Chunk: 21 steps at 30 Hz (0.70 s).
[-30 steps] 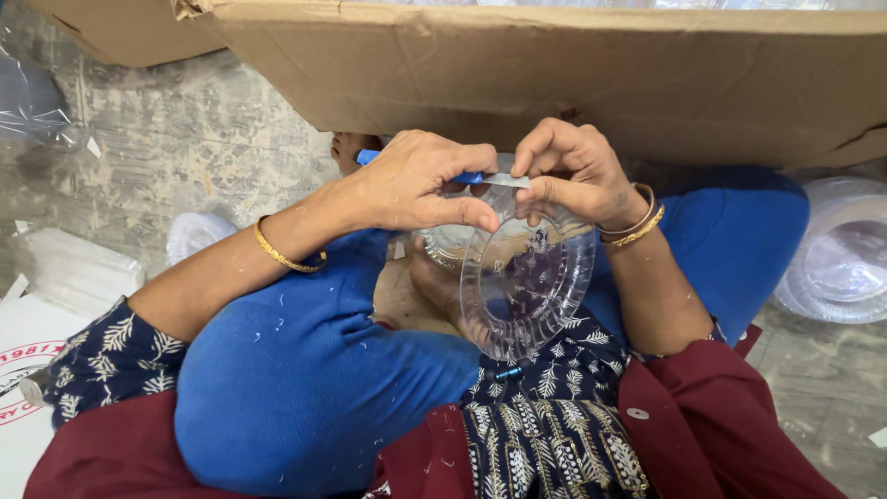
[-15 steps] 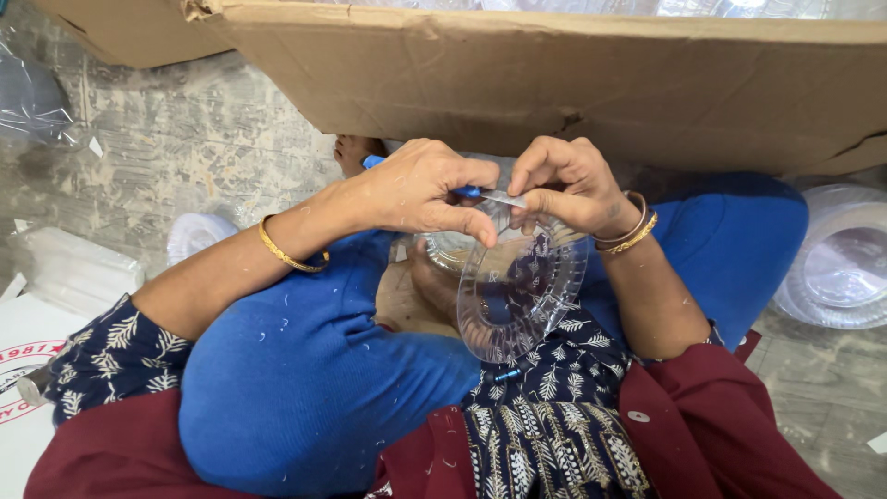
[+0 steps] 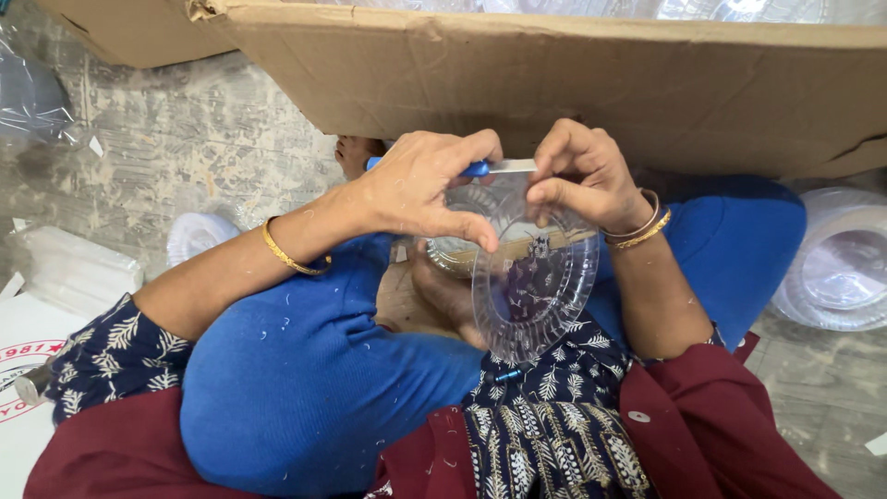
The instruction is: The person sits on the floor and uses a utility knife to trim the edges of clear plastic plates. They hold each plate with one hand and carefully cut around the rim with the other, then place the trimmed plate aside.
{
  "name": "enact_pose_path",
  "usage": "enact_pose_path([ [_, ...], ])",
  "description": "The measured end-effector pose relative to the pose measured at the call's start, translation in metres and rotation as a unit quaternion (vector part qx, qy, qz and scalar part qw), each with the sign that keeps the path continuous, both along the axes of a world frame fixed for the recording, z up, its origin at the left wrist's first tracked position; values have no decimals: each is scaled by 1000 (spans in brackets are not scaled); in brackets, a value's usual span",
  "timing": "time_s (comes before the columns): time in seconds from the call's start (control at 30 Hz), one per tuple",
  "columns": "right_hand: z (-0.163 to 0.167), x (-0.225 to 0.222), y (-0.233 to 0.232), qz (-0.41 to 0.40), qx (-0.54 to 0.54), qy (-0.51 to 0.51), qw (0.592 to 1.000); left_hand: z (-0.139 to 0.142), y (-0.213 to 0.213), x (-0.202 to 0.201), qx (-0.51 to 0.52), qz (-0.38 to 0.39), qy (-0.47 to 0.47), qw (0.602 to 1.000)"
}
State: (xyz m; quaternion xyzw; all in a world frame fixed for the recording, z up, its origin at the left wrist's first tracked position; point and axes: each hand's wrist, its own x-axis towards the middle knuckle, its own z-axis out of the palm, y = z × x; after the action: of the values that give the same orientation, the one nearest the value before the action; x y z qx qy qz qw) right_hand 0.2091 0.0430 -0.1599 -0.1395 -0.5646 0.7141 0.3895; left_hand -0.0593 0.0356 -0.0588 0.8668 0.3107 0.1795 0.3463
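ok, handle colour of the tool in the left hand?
Blue handle, head view, in the left hand.

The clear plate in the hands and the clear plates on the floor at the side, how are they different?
The clear plate is single, held tilted on edge over the lap by the left hand and right hand. The plates on the floor lie flat, stacked, untouched. The held plate shows a ribbed pattern; the stack's pattern is unclear. Both are round and see-through.

I see the clear plastic plate point(image 3: 534, 282) has tipped lower toward the lap, and the blue-handled knife point(image 3: 480, 167) now sits higher along its top rim.
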Motion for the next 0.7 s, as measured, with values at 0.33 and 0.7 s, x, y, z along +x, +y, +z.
enact_pose_path([
  [0.33,-3,-5,-3,-14,-31,48,998,-3,-1,4,-42,-24,55,997],
  [0.7,-7,-6,-5,-22,-11,49,999,-3,1,6,-52,-36,43,997],
])
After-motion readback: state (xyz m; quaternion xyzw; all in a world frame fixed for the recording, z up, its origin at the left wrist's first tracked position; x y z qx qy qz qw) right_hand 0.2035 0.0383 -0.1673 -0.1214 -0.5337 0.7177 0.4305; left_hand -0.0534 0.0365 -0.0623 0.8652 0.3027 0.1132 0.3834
